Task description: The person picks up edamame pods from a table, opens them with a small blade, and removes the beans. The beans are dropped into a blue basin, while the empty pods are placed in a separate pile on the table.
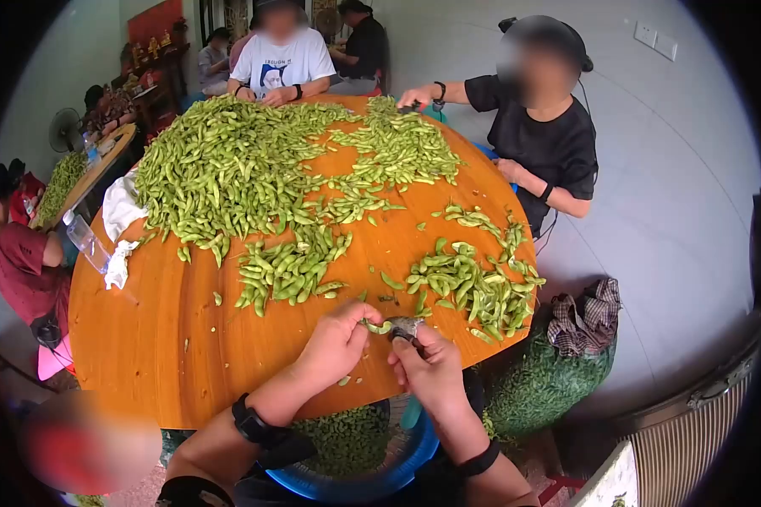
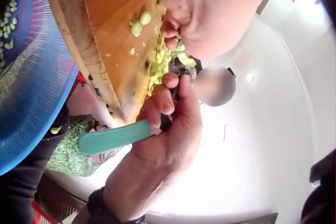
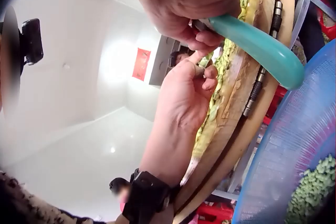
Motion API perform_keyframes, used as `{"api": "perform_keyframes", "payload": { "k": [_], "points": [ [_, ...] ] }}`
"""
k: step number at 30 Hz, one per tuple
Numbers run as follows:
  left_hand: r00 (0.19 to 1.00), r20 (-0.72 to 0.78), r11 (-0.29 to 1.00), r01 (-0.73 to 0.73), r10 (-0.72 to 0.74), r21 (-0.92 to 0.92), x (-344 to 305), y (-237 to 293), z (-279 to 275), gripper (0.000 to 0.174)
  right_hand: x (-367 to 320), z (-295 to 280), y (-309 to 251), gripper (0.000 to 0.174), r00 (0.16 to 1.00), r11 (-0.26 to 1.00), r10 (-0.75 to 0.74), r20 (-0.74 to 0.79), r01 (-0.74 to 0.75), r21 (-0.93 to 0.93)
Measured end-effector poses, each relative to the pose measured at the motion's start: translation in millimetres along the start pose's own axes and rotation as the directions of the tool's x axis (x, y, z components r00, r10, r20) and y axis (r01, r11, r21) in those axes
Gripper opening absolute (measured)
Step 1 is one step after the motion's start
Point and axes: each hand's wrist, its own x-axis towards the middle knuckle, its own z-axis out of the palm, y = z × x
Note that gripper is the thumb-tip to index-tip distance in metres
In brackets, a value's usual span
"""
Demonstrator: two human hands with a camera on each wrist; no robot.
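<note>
Over the table's near edge, my left hand (image 1: 334,342) pinches a green soybean pod (image 1: 377,327) between thumb and fingers. Close to its right, my right hand (image 1: 431,367) grips a tool with a smooth teal handle (image 2: 113,137) and a greyish metal head (image 1: 407,324) that meets the pod's end. The curled fingers hide part of the tool, so I cannot tell its exact kind. Two shelled beans (image 2: 140,23) lie on the wood in the left wrist view. Beneath the hands, a blue basin (image 1: 351,486) contains many shelled green beans (image 1: 347,441).
A large heap of pods (image 1: 228,160) covers the far left of the round wooden table (image 1: 152,355). Smaller piles (image 1: 292,266) lie nearer and to the right. A plastic bottle (image 1: 86,241) is at the left edge. A full green mesh sack (image 1: 550,380) stands right; people sit around.
</note>
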Motion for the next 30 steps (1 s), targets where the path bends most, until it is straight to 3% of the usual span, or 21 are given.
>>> {"api": "perform_keyframes", "payload": {
  "k": [6,8,9,11,12,13,14,15,17,21,23,25,30],
  "points": [
    [0.998,0.009,0.997,-0.068,0.069,-0.033,-1,-2,2,0.018,-1,-3,-3,0.015,1.0,0.998,-0.025,-0.013,0.024,-0.055],
    [0.996,0.005,0.993,-0.087,0.087,0.083,0,1,1,0.02,3,-9,-1,0.015,0.99,0.986,-0.124,-0.061,0.116,-0.121],
    [0.996,0.001,0.992,-0.086,0.086,0.088,-1,1,2,0.02,3,-13,-10,0.015,0.992,0.993,-0.083,-0.094,0.074,-0.092],
    [0.962,0.051,0.931,-0.273,0.269,0.24,-2,1,4,0.024,20,-32,3,0.015,0.944,0.928,-0.296,-0.149,0.246,-0.281],
    [0.962,0.05,0.931,-0.271,0.267,0.244,-6,7,3,0.024,25,-41,3,0.016,0.931,0.881,-0.326,-0.165,0.235,-0.41],
    [0.947,0.039,0.835,-0.299,0.318,0.462,-11,17,0,0.024,33,-52,7,0.016,0.911,0.824,-0.386,-0.144,0.27,-0.498],
    [0.929,0.043,0.693,-0.304,0.368,0.654,-13,22,-2,0.025,35,-61,7,0.016,0.934,0.843,-0.32,-0.158,0.205,-0.498],
    [0.929,0.043,0.691,-0.304,0.368,0.656,-9,22,-7,0.025,34,-64,1,0.015,0.953,0.857,-0.251,-0.171,0.136,-0.497],
    [0.961,-0.158,0.617,-0.017,0.228,0.787,4,22,-23,0.024,35,-69,4,0.011,0.957,0.855,-0.256,-0.138,0.158,-0.494],
    [0.964,-0.175,0.62,0.012,0.202,0.784,26,-2,-40,0.024,30,-62,2,0.009,0.96,0.876,-0.27,-0.072,0.214,-0.433],
    [0.982,-0.16,0.741,0.032,0.102,0.67,29,-4,-42,0.024,30,-59,3,0.008,0.966,0.85,-0.255,-0.052,0.198,-0.488],
    [0.981,-0.176,0.775,0.049,0.082,0.63,29,-7,-45,0.023,29,-54,7,0.008,0.953,0.836,-0.3,0.038,0.282,-0.471],
    [0.979,-0.196,0.852,0.053,0.059,0.52,23,-2,-44,0.025,31,-42,0,0.008,0.958,0.814,-0.276,0.075,0.275,-0.512]
  ]
}}
